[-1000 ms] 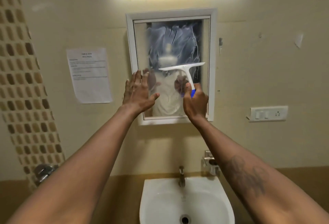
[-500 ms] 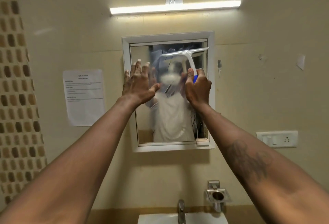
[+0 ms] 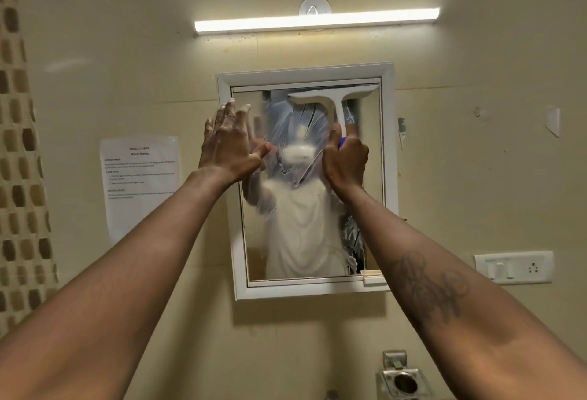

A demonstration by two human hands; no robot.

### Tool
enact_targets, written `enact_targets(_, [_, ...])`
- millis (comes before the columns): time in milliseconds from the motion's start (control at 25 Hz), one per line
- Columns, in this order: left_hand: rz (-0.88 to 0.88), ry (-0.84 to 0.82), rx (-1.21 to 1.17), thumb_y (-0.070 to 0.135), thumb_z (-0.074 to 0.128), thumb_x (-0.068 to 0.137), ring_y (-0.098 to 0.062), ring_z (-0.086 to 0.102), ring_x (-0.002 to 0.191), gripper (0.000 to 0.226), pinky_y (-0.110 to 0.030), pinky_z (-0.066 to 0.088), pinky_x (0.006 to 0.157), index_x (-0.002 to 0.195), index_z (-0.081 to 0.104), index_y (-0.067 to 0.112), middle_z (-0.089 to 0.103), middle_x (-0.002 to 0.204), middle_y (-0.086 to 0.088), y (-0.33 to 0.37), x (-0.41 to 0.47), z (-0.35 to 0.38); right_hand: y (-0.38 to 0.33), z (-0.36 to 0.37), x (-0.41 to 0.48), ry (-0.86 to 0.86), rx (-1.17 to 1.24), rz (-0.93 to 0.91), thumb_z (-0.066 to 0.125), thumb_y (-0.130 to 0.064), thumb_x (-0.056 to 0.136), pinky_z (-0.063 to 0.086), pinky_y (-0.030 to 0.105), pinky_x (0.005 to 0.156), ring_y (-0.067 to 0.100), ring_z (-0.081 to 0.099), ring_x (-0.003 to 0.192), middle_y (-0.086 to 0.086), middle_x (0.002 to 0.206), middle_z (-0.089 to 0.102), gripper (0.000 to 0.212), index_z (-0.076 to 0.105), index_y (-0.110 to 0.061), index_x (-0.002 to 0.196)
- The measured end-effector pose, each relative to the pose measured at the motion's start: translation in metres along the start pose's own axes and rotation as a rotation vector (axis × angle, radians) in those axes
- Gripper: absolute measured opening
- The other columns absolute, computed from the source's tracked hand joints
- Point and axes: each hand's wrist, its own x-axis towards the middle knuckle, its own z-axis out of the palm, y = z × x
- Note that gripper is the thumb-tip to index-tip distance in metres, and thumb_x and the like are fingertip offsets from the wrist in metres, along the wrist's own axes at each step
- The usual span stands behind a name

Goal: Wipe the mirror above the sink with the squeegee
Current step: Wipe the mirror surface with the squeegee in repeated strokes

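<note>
Squeegee, seemingly on one mirror

Lit tube light, taped notice

My right hand grips a white squeegee with a blue handle end, the white-framed mirror behind shows streaky whitish smears, and left of my left hand hangs brown-and-beige mosaic tile.

Beige wall with framed mirror, paper notice, switch plate.
</note>
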Motion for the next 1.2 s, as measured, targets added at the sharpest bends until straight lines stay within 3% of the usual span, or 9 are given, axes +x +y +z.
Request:
enact_targets(160, [0.010, 0.021, -0.030, 0.053, 0.071, 0.089, -0.029, 0.015, 0.159, 0.090, -0.051, 0.013, 0.129, 0.159, 0.026, 0.019, 0.016, 0.171, -0.014, -0.005, 0.005, 0.007, -0.002, 0.009, 0.006, 0.043, -0.006, 0.029, 0.041, -0.042, 0.109, 0.046, 0.031, 0.073, 0.024, 0.066, 0.084, -0.001, 0.084, 0.063, 0.044, 0.061, -0.008, 0.131])
enact_targets(360, [0.054, 0.062, -0.049, 0.051, 0.072, 0.088, -0.030, 0.019, 0.158, 0.086, -0.049, 0.014, 0.128, 0.156, 0.030, 0.018, 0.021, 0.169, -0.016, -0.007, 0.006, 0.011, 0.003, 0.009, 0.009, 0.001, -0.061, -0.010, 0.037, -0.038, 0.112, 0.052, 0.035, 0.076, 0.032, 0.070, 0.094, 0.016, 0.102, 0.073, 0.045, 0.057, -0.005, 0.134])
enact_targets(680, [0.035, 0.045, -0.061, 0.052, 0.070, 0.089, -0.028, 0.016, 0.159, 0.085, -0.050, 0.014, 0.129, 0.156, 0.030, 0.019, 0.020, 0.170, -0.014, -0.012, -0.002, 0.016, 0.000, 0.010, 0.005, -0.037, -0.092, 0.027, 0.032, -0.043, 0.110, 0.054, 0.043, 0.081, 0.035, 0.069, 0.098, 0.017, 0.108, 0.072, 0.050, 0.055, -0.006, 0.136])
enact_targets(800, [0.027, 0.028, -0.059, 0.052, 0.069, 0.090, -0.027, 0.016, 0.159, 0.082, -0.052, 0.015, 0.128, 0.154, 0.030, 0.018, 0.019, 0.171, -0.013, -0.014, -0.009, 0.022, 0.001, 0.008, -0.003, -0.037, -0.094, 0.030, 0.031, -0.044, 0.109, 0.056, 0.048, 0.081, 0.036, 0.069, 0.094, 0.018, 0.103, 0.071, 0.052, 0.056, -0.005, 0.131])
enact_targets(960, [0.023, 0.015, -0.058, 0.052, 0.068, 0.090, -0.027, 0.016, 0.159, 0.080, -0.052, 0.015, 0.127, 0.154, 0.030, 0.020, 0.019, 0.170, -0.012, -0.016, -0.017, 0.028, 0.008, 0.007, -0.014, -0.059, -0.060, 0.041, 0.032, -0.044, 0.109, 0.053, 0.040, 0.070, 0.030, 0.068, 0.086, 0.008, 0.093, 0.065, 0.048, 0.057, -0.006, 0.126])
enact_targets(1200, [0.034, 0.002, -0.072, 0.053, 0.067, 0.091, -0.027, 0.020, 0.157, 0.079, -0.054, 0.019, 0.127, 0.153, 0.032, 0.018, 0.026, 0.167, -0.009, -0.017, -0.030, 0.035, 0.019, 0.001, -0.031, -0.086, -0.077, 0.025, 0.035, -0.039, 0.111, 0.057, 0.041, 0.069, 0.027, 0.066, 0.080, 0.009, 0.093, 0.066, 0.044, 0.056, -0.005, 0.128])
